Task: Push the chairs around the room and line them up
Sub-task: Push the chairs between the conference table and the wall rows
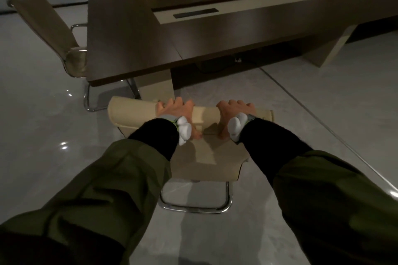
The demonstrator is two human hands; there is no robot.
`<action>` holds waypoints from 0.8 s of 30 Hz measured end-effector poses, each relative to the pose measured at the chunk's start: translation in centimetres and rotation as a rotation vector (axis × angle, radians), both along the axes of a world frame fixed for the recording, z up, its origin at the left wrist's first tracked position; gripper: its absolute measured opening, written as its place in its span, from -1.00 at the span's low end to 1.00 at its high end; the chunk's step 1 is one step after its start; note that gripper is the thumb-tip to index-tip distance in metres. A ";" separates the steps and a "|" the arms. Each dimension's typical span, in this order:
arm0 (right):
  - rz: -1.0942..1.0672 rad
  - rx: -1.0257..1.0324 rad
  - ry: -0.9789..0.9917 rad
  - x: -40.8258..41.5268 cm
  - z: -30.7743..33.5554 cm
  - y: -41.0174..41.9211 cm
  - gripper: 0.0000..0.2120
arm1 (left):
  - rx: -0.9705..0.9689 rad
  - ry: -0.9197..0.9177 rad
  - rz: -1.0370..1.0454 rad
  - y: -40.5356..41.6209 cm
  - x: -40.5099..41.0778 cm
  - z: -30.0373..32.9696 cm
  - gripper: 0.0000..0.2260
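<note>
At the far left I see a second beige chair (53,34) on a chrome sled frame, standing at the left end of the long dark table (133,34), its seat tucked just under that end edge. Coming toward the middle, my left hand (175,112) grips the rolled top edge of the beige chair (133,114) in front of me; its fingers curl together over the far side of the backrest and the thumb presses on the near face. Beside it, with a short stretch of backrest between them, my right hand (234,113) holds the same top edge, fingers wrapped over and slightly spread, thumb down the near side. Both wrists carry white trackers, and green sleeves over black cuffs run back to me. The chair stands on the glossy grey floor (43,157) just short of the table's near-left corner, its chrome base loop (195,207) showing below the backrest. To the right, the table's near edge runs away toward the upper right, a beige leg (336,47) beneath it.
</note>
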State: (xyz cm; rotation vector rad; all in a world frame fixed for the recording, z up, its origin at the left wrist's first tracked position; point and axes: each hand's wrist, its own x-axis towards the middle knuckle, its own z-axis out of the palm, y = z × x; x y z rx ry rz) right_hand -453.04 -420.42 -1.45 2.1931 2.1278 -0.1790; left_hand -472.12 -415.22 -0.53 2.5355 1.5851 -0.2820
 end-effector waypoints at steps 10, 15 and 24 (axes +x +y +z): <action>0.110 -0.025 0.023 9.4 0.2 5.6 -0.26 | -0.013 0.011 0.143 3.2 9.5 0.5 -0.20; 0.138 -0.188 -0.037 13.8 0.5 7.8 -0.22 | 0.002 0.012 0.177 4.3 13.6 -0.4 -0.23; 0.200 0.002 -0.033 20.2 0.0 13.0 -0.40 | -0.024 -0.004 0.241 8.8 19.9 -0.6 -0.23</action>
